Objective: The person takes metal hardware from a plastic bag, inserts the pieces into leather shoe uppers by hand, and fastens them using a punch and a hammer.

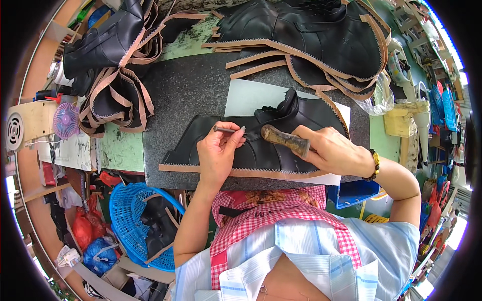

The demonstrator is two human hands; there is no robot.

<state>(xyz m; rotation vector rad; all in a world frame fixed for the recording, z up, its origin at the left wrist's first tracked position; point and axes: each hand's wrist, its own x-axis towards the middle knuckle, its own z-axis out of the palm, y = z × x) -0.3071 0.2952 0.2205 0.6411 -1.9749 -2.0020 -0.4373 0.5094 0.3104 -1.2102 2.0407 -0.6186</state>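
Note:
A black leather boot upper [193, 143] with a tan, zigzag-stitched edge lies flat in front of me, partly over a white sheet [246, 95]. My left hand [218, 150] pinches a slim metal punch [224, 130] between thumb and fingers, just above the leather; its tip is hard to make out by the fingertips. In my closed right hand [334, 150] is a hammer [285, 140] with a worn brown head, held over the upper to the right of the punch. The fingers hide most of its handle.
Stacked boot uppers [321, 35] lie at the back right, with more [108, 45] at the back left. A dark speckled slab [175, 95] covers the bench. A small purple fan [66, 120] stands left; a blue basket [123, 210] holds black pieces below.

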